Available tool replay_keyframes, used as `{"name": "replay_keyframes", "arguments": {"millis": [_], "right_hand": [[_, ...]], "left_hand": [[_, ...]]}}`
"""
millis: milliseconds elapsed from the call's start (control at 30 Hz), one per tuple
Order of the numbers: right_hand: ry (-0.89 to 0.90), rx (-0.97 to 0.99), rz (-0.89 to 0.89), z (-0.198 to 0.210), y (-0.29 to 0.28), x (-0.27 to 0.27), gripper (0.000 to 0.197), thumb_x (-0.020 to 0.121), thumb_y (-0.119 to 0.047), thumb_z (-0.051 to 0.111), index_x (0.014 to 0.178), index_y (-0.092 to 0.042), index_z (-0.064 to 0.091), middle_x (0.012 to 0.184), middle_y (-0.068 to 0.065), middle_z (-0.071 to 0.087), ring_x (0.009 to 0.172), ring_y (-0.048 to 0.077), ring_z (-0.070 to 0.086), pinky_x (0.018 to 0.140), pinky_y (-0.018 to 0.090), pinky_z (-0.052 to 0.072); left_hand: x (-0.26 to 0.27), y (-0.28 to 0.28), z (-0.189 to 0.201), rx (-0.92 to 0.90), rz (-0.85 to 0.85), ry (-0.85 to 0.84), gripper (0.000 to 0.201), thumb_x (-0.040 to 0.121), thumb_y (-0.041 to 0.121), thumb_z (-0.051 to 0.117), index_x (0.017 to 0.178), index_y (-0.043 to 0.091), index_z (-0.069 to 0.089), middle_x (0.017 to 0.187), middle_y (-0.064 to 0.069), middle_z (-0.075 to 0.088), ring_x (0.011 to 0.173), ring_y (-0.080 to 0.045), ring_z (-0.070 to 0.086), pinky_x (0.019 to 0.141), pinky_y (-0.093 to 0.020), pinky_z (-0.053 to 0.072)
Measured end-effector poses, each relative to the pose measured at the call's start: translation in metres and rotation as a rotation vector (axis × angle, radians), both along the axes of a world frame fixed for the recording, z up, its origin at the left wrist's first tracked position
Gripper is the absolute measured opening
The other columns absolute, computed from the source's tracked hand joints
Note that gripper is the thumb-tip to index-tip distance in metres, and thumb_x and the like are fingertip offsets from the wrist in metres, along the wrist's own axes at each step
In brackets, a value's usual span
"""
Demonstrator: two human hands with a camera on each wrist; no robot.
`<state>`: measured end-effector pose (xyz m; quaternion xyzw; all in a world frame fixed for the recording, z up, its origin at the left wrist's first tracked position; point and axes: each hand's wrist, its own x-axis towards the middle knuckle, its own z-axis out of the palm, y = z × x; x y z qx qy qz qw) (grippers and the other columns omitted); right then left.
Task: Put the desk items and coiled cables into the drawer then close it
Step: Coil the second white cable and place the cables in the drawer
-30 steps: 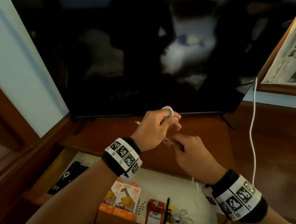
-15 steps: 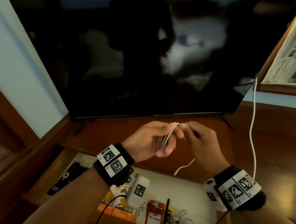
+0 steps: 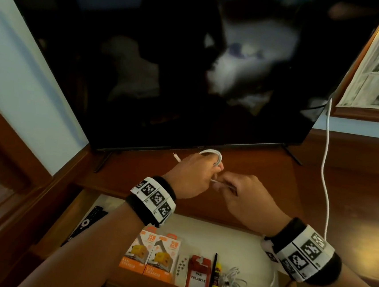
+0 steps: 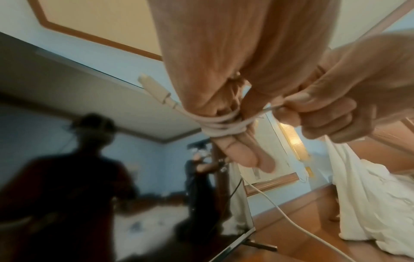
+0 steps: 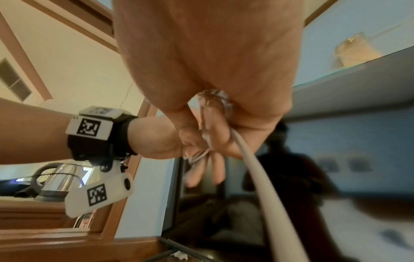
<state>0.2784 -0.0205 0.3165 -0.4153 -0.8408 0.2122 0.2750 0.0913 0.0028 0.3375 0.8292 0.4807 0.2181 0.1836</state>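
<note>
Both hands are raised over the tabletop point(image 3: 262, 173), in front of one dark television point(image 3: 168, 67). One white cable point(image 4: 220, 125) is looped several turns around two fingers of the left hand point(image 3: 192, 176); its plug point(image 4: 154, 89) sticks out past the knuckles. The right hand point(image 3: 246, 195) pinches the cable's free run just beside the left.

Below the hands, the open drawer point(image 3: 221, 236) holds two orange charger boxes point(image 3: 150, 255), one red tag point(image 3: 199, 274), one pen point(image 3: 213, 273), one coiled white cable point(image 3: 234, 284) and one remote point(image 3: 88, 221), partly hidden by the drawer's edge. A small white item beside the tag is hard to make out.
</note>
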Motion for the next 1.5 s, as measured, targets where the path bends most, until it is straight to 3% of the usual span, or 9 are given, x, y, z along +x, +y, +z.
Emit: {"name": "replay_keyframes", "arguments": {"millis": [200,400,533,667,833,1067,1300,1400,1500], "right_hand": [[0.107,0.147,-0.072,0.010,0.005,0.010,0.012,0.096,-0.037,0.062,0.086,-0.032,0.063,0.080,-0.015,0.060,0.064,0.009,0.054,0.054,0.030,0.046],[0.263,0.209,0.007,-0.009,0.010,0.005,0.013,0.101,-0.017,0.058,0.104,-0.013,0.070,0.094,-0.008,0.060,0.081,0.006,0.058,0.071,0.018,0.046],[0.302,0.056,-0.066,-0.020,0.006,-0.007,0.026,0.105,-0.030,0.037,0.113,-0.023,0.061,0.085,-0.005,0.059,0.069,0.011,0.056,0.058,0.024,0.046],[0.194,-0.115,-0.069,-0.032,-0.002,-0.023,0.023,0.104,-0.014,0.041,0.087,-0.023,0.053,0.071,-0.001,0.061,0.056,0.018,0.056,0.052,0.039,0.048],[0.328,-0.459,0.012,-0.019,-0.007,-0.028,0.009,0.106,-0.011,0.044,0.101,-0.017,0.047,0.072,0.000,0.056,0.051,0.017,0.049,0.049,0.035,0.050],[0.192,-0.448,-0.094,-0.013,-0.008,-0.019,0.012,0.094,-0.002,0.050,0.089,-0.004,0.061,0.073,0.017,0.067,0.051,0.024,0.055,0.052,0.041,0.050],[-0.161,-0.556,-0.099,0.011,-0.003,-0.004,0.013,0.083,-0.008,0.060,0.079,-0.008,0.072,0.077,0.008,0.076,0.069,0.029,0.072,0.067,0.040,0.063],[-0.252,-0.630,-0.084,0.024,-0.004,0.003,0.024,0.095,-0.014,0.053,0.088,-0.007,0.075,0.070,0.004,0.077,0.057,0.014,0.069,0.052,0.016,0.051],[-0.266,-0.648,-0.062,0.032,-0.001,0.013,0.022,0.094,-0.020,0.059,0.083,-0.011,0.076,0.068,0.005,0.076,0.059,0.017,0.070,0.054,0.017,0.051]], "left_hand": [[-0.013,-0.012,0.007,-0.448,-0.129,-0.321,0.046,0.113,0.029,0.037,0.098,-0.002,0.068,0.054,-0.009,0.052,0.045,-0.012,0.041,0.050,-0.019,0.034],[-0.025,-0.014,0.007,-0.806,-0.339,-0.670,0.035,0.108,0.027,0.042,0.091,0.005,0.064,0.051,0.003,0.035,0.041,-0.011,0.022,0.045,-0.027,0.018],[-0.014,-0.020,0.004,-0.837,-0.363,-1.156,0.031,0.112,0.022,0.033,0.098,0.007,0.056,0.059,0.002,0.048,0.043,-0.008,0.043,0.047,-0.022,0.035],[0.010,-0.023,0.000,-0.718,-0.199,-1.365,0.027,0.112,0.018,0.036,0.106,0.004,0.058,0.089,-0.011,0.074,0.080,-0.021,0.074,0.073,-0.028,0.060],[0.025,-0.016,-0.007,-0.501,-0.066,-1.271,0.024,0.111,0.015,0.039,0.110,-0.001,0.057,0.116,-0.029,0.072,0.110,-0.039,0.072,0.093,-0.041,0.060],[0.040,-0.012,-0.023,-0.162,-0.043,-0.818,0.020,0.111,0.019,0.044,0.108,0.005,0.058,0.119,-0.017,0.073,0.113,-0.021,0.072,0.098,-0.040,0.059],[0.035,-0.012,-0.031,-0.032,-0.035,-0.238,0.027,0.111,0.037,0.041,0.090,0.019,0.044,0.075,-0.001,0.060,0.062,-0.020,0.058,0.059,-0.049,0.051],[0.032,-0.014,-0.030,0.011,-0.067,-0.119,0.029,0.112,0.037,0.036,0.091,0.017,0.043,0.072,-0.001,0.055,0.057,-0.018,0.050,0.052,-0.040,0.041],[0.031,-0.014,-0.029,-0.047,-0.095,-0.155,0.030,0.112,0.033,0.037,0.091,0.013,0.045,0.076,-0.005,0.055,0.060,-0.021,0.050,0.055,-0.041,0.042]]}}
